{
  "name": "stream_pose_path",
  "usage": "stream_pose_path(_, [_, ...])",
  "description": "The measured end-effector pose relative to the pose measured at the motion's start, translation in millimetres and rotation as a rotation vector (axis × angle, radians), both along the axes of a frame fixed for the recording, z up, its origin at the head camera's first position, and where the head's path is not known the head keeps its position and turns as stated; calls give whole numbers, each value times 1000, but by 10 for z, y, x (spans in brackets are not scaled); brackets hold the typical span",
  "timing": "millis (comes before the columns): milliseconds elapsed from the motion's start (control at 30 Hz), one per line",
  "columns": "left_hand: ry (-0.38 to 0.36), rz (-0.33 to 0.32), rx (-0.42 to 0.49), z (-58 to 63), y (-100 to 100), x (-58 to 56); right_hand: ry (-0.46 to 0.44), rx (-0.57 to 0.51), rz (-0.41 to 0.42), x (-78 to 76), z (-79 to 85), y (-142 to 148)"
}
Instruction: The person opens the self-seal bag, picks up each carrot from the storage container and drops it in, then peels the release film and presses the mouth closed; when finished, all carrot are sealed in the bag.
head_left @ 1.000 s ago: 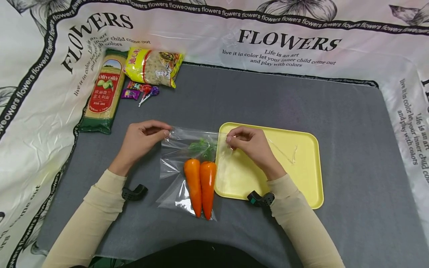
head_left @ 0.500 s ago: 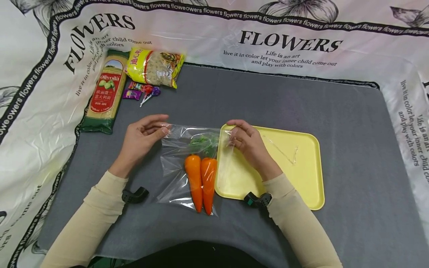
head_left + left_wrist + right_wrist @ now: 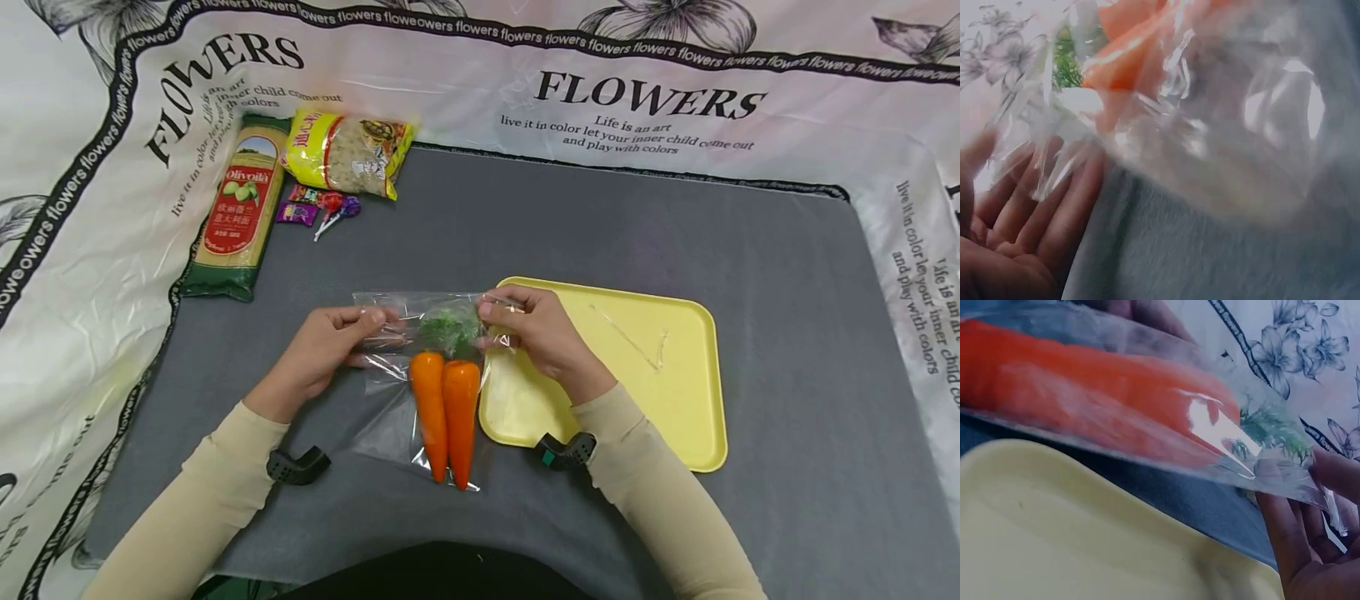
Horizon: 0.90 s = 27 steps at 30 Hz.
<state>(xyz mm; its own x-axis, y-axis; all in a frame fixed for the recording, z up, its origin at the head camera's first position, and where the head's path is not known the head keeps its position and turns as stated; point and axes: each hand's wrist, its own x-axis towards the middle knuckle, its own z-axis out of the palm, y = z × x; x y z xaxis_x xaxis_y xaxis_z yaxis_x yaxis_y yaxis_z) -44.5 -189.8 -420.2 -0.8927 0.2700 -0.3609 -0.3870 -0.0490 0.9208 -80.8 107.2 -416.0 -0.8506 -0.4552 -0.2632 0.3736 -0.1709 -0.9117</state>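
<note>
Two orange carrots [image 3: 429,404] with feathery green tops [image 3: 450,331] lie inside a clear plastic bag [image 3: 384,421], tips toward the person. My left hand [image 3: 318,354] holds the bag's upper left side, thumb over the film and fingers behind it. At the upper right corner, my right hand [image 3: 543,333] pinches the film between thumb and fingers. The left wrist view shows the fingers [image 3: 1054,212] through wrinkled plastic. In the right wrist view the bag [image 3: 1129,434] hangs tilted, its open-looking end by the right hand [image 3: 1310,544].
A yellow tray [image 3: 637,417] is just right of the bag, partly beneath the right hand, with a thin clear strip [image 3: 630,337] on it. Farther back left are a spaghetti pack [image 3: 236,208], a yellow food bag [image 3: 348,154], a lollipop [image 3: 337,212] and small wrapped candies [image 3: 297,213].
Both hands shift their hold on the bag's top. The left hand comes nearer the person and its fingers slide farther behind the film. The right hand moves left, and the carrots settle slightly nearer.
</note>
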Motion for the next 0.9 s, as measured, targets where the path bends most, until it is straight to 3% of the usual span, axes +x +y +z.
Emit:
stream_pose_path(200, [65,28,-133,50,-119,-27,202,208,-47,-68,11,-83])
stream_pose_path(367, [117,86,-276,52,-189,-79,482,585,-88,-101,31,-246])
stream_pose_path(467, [289,131,-528,71,-202,-67,706,778,-113,-41,86,-334])
stream_pose_path(567, [568,133,-863,124,-159,-23,941,868,-110,78,152,-435])
stream_pose_path(633, [750,45,-1023,158,-77,30,1077,921,-73,188,175,-531])
stream_pose_path(733, [902,-240,-1159,156,90,165,1135,1023,53,402,152,-717])
stream_pose_path(833, [862,-484,-1188,49,213,304,1043,1161,221,607,53,-865])
stream_pose_path(900, [798,-549,-1161,-47,234,350,967,1222,295,682,-25,-916])
